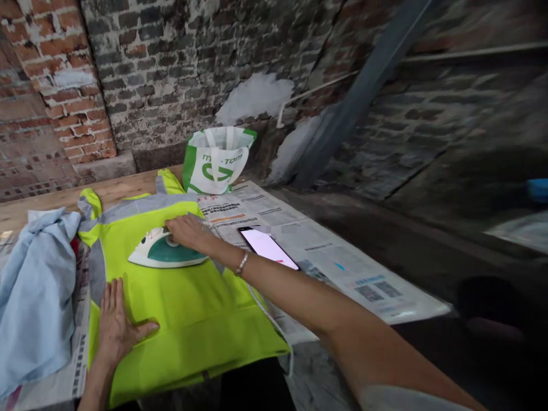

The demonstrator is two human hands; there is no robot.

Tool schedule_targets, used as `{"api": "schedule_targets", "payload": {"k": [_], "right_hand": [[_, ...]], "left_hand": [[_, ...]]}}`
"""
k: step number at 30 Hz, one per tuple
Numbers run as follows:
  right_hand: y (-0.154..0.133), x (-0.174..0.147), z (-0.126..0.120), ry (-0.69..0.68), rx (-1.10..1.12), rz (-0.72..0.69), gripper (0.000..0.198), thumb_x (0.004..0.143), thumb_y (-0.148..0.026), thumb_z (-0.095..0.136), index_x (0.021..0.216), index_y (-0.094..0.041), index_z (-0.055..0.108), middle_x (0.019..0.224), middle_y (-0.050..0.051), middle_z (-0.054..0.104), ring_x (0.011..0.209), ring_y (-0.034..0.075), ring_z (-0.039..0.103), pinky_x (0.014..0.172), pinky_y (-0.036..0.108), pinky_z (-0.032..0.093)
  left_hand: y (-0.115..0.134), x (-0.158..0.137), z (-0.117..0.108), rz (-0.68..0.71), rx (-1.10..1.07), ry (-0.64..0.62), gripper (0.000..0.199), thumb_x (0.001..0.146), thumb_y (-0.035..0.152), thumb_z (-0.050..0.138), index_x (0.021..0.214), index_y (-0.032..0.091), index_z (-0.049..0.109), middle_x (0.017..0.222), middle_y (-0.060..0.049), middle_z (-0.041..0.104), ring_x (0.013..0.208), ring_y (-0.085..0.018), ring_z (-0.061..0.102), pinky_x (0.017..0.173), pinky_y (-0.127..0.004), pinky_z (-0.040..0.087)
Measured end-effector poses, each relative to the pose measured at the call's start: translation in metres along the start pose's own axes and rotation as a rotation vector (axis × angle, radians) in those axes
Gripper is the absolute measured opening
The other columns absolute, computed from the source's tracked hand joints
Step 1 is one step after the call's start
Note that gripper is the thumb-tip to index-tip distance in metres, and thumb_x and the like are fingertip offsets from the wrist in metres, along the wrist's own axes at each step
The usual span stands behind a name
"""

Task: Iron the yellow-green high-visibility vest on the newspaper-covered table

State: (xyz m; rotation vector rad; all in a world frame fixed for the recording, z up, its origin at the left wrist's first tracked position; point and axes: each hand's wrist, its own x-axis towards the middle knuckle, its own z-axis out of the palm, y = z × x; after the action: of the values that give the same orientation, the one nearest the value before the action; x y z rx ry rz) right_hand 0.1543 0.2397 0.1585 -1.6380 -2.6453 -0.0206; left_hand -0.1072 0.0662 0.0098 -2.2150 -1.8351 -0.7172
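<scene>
A neon yellow shirt with grey shoulders and side panels [184,308] lies spread on the table. On its upper part sits a white and teal clothes iron [166,254], its tip pointing left. My right hand [188,233] is wrapped round the iron's handle, with a bracelet on that wrist. Lower on the left side of the shirt, my left hand [117,325] lies flat, fingers stretched out and thumb apart. The iron's soleplate is hidden against the cloth. A pale cord hangs along the shirt's right edge, partly behind my right arm.
A crumpled light blue garment [38,291] lies at the left. Newspaper [338,265] covers the table, with a lit phone [268,247] on it right of the shirt. A white and green bag [218,162] stands at the back, before a brick wall [171,74]. A slanted beam [363,91] rises at the right.
</scene>
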Motion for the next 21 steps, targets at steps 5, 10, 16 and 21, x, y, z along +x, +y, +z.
{"api": "schedule_targets", "payload": {"k": [5, 10, 16, 21], "right_hand": [[0.028, 0.066, 0.007, 0.077, -0.018, 0.034, 0.035, 0.094, -0.024, 0.053, 0.122, -0.015, 0.073, 0.119, 0.020, 0.074, 0.115, 0.034, 0.068, 0.092, 0.039, 0.051], [0.056, 0.121, 0.011, 0.079, -0.004, 0.100, 0.039, 0.091, -0.026, 0.061, 0.126, -0.013, 0.072, 0.125, 0.023, 0.072, 0.122, 0.035, 0.064, 0.099, 0.040, 0.049], [0.061, 0.140, 0.010, 0.086, 0.029, 0.162, 0.041, 0.086, -0.023, 0.066, 0.124, -0.009, 0.074, 0.125, 0.025, 0.071, 0.120, 0.036, 0.065, 0.098, 0.040, 0.050], [0.048, 0.110, -0.001, -0.036, 0.006, 0.073, 0.046, 0.083, -0.030, 0.072, 0.124, -0.011, 0.074, 0.122, 0.021, 0.074, 0.117, 0.033, 0.068, 0.091, 0.034, 0.051]], "left_hand": [[0.007, 0.000, -0.007, 0.017, 0.025, -0.001, 0.138, 0.060, 0.067, 0.084, 0.163, 0.011, 0.011, 0.157, -0.028, 0.044, 0.147, -0.049, 0.038, 0.110, -0.065, 0.046], [0.013, 0.000, -0.010, 0.011, 0.020, -0.006, 0.140, 0.058, 0.061, 0.087, 0.164, 0.013, 0.010, 0.159, -0.027, 0.042, 0.148, -0.050, 0.037, 0.109, -0.065, 0.047], [0.016, -0.002, -0.009, -0.020, 0.001, -0.029, 0.136, 0.060, 0.060, 0.085, 0.164, 0.014, 0.010, 0.162, -0.026, 0.037, 0.150, -0.048, 0.033, 0.111, -0.065, 0.044], [0.012, -0.002, -0.005, -0.032, -0.016, -0.041, 0.137, 0.059, 0.061, 0.085, 0.163, 0.015, 0.011, 0.161, -0.026, 0.038, 0.151, -0.049, 0.032, 0.113, -0.066, 0.042]]}}
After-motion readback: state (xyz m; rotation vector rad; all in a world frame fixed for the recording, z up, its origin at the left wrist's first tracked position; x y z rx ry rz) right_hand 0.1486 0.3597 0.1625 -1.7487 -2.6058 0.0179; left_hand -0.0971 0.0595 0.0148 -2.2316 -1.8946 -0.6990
